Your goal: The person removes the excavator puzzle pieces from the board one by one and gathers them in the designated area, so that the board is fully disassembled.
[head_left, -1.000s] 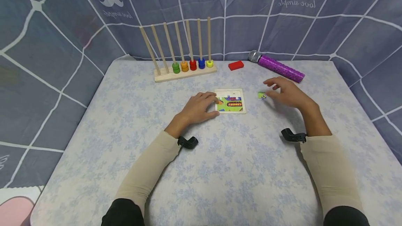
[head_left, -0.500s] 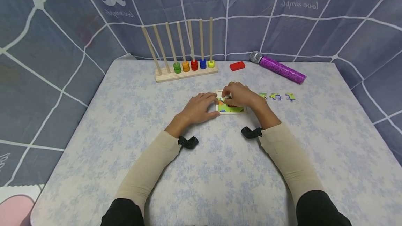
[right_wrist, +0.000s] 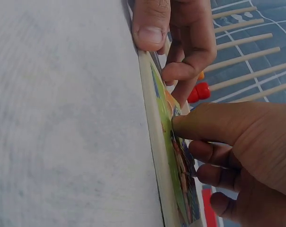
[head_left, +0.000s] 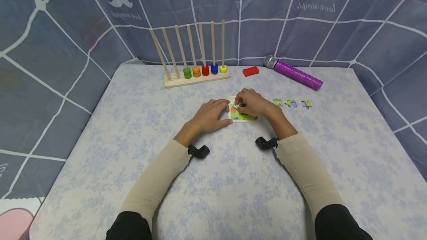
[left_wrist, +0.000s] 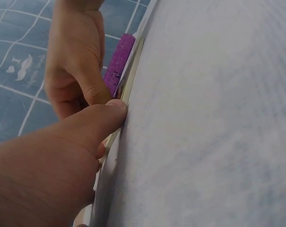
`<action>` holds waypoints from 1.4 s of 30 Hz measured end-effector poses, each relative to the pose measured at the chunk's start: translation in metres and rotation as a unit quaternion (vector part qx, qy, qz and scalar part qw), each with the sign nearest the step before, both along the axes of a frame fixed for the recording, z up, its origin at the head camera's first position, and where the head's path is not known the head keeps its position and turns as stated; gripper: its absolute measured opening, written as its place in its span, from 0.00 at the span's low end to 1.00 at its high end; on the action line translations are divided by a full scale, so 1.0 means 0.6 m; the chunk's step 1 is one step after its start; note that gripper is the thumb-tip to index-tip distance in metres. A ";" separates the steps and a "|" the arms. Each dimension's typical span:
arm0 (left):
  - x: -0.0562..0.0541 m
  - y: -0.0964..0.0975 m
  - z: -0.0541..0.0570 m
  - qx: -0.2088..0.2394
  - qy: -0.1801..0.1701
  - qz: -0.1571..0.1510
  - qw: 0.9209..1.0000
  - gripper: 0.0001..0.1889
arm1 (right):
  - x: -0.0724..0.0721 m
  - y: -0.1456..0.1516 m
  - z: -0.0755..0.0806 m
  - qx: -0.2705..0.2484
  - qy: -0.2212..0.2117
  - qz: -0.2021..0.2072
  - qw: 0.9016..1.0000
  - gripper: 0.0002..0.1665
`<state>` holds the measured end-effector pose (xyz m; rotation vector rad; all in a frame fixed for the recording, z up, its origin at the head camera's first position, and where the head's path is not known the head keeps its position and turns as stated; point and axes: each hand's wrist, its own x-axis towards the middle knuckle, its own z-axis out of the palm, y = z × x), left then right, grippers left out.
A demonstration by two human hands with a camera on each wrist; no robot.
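Note:
A small picture puzzle board [head_left: 244,120] with a pale frame lies in the middle of the table. My left hand [head_left: 210,115] holds its left side, thumb at the near corner and fingers bent along the edge. Over the board, my right hand [head_left: 254,103] has its fingers curled, with the thumb [right_wrist: 190,124] on the picture. A small puzzle piece [right_wrist: 177,111] appears pinched at its fingertips, mostly hidden. Right of the board lie three loose pieces in a row: one green [head_left: 277,102], one green and blue [head_left: 291,103], another [head_left: 306,103].
Behind stands a wooden counting rack [head_left: 197,80] with upright pegs and coloured beads. A red block [head_left: 251,71] and a purple glittery microphone [head_left: 297,74] lie at the back right. A grey-blue patterned cloth [head_left: 267,6] hangs behind the table [head_left: 217,180].
My right hand has moved left from beside the loose pieces onto the board, uncovering the pieces on the right. It stays there in the last half second. My left hand keeps its place.

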<state>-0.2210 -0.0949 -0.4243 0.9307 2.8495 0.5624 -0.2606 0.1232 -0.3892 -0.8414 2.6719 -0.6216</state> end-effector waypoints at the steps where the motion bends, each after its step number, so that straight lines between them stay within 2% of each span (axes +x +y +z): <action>1: 0.000 0.000 0.000 0.000 0.000 0.000 1.000 0.20 | 0.000 0.000 -0.001 0.001 0.001 0.000 1.000 0.08; 10: 0.005 0.000 0.001 0.013 0.009 0.002 1.000 0.19 | 0.002 0.001 -0.003 -0.040 0.001 0.020 0.999 0.08; 17: 0.005 0.000 -0.001 0.016 0.010 0.000 1.000 0.19 | 0.001 0.003 -0.003 -0.046 0.004 0.033 0.998 0.08; 25: 0.005 -0.001 -0.003 0.017 0.009 0.001 1.000 0.19 | -0.001 0.009 0.000 -0.062 0.003 0.056 0.996 0.13; 42: 0.005 0.000 0.001 0.014 0.005 0.006 1.000 0.19 | -0.005 0.020 0.006 -0.085 0.012 0.038 0.996 0.16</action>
